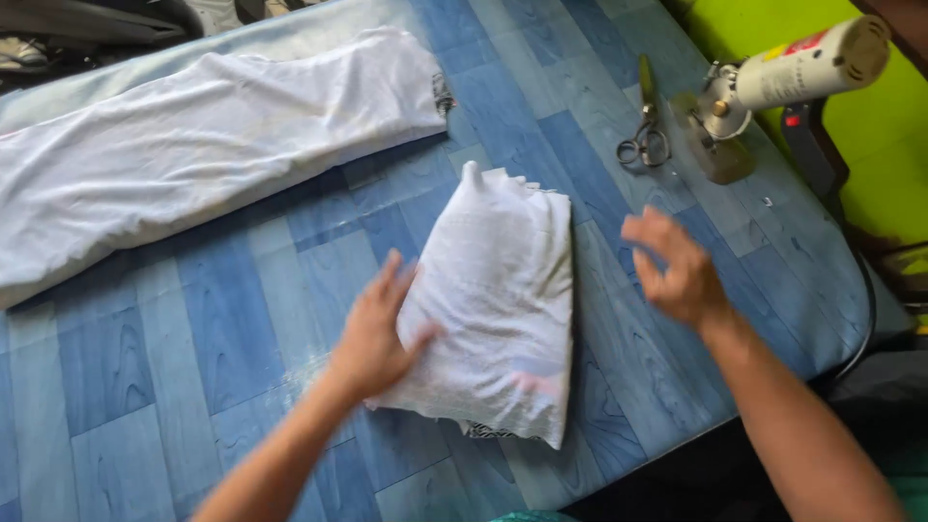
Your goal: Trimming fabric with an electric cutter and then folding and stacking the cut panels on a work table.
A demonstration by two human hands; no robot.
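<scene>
Blue wood-patterned sheeting is covering the table [145, 367] where we are working, with a long white cloth [193, 155] lying at the far left and scissors [646, 143] near a small cutting machine [773, 87]. We are pressing our left hand [372, 338], fingers spread flat, on the left edge of the folded white fabric [503, 300]; keeping that palm firm should be holding the layers squared. Our right hand [677, 266] is hovering just right of it, blurred, seemingly open and empty.
</scene>
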